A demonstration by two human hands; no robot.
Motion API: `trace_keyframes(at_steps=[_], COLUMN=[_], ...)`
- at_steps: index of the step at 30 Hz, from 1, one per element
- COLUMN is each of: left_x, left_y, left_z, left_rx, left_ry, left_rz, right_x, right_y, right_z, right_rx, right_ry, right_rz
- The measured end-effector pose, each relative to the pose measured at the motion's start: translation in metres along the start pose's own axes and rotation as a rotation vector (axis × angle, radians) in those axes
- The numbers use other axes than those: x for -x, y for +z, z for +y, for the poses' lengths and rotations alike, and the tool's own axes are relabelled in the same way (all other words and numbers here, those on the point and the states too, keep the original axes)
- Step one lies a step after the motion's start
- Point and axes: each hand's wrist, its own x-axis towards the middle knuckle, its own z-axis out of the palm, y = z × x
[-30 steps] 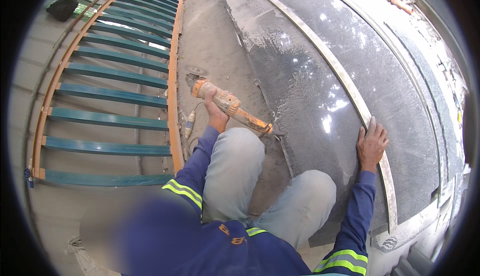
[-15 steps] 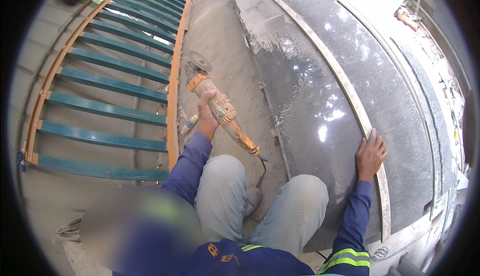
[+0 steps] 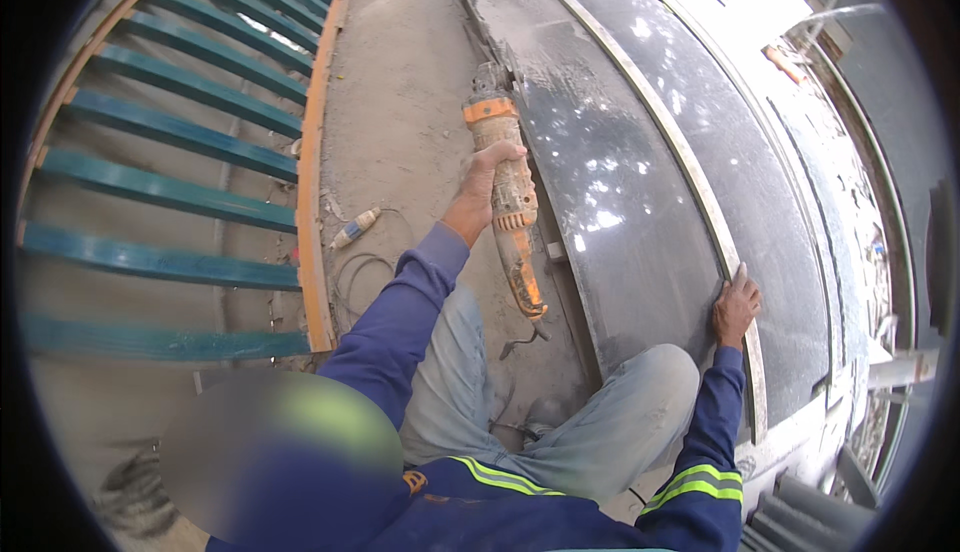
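Observation:
My left hand (image 3: 482, 187) is wrapped around the dusty orange body of an angle grinder (image 3: 512, 197). Its head is up against the left edge of a dark, glossy stone slab (image 3: 640, 272), where the disc can hardly be made out. A cord hangs from the tail of the tool near my knees. Over on the slab, my right hand (image 3: 737, 307) grips a long pale strip (image 3: 685, 152) that runs lengthwise across the stone, with fingers bent over it. Pale dust coats the far part of the slab surface.
On the left stands a rack of teal slats (image 3: 170, 207) in an orange frame (image 3: 313, 192). A plug connector (image 3: 356, 227) and a thin looped cable lie on the dusty ground. Pipes (image 3: 903, 369) and debris line the far right.
The grinder has moved right, from over the ground to the slab's edge, and its disc has turned out of flat view. My right hand stays on the strip. The view has shifted.

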Motion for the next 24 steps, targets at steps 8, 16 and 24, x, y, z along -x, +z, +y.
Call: trace_keyframes(at_steps=[8, 16, 24], left_x=[-0.06, -0.031, -0.072], left_y=[-0.078, -0.026, -0.043], left_z=[-0.087, -0.064, -0.066], left_rx=[0.151, 0.117, 0.064], left_ry=[-0.252, -0.262, -0.33], left_rz=[-0.557, -0.099, -0.171], right_x=[-0.014, -0.033, -0.012], right_y=[-0.002, -0.059, -0.088], right_z=[0.033, -0.009, -0.072], right_rx=[-0.08, 0.049, -0.027], right_ry=[-0.222, 0.075, 0.274], right_rz=[-0.194, -0.648, -0.469])
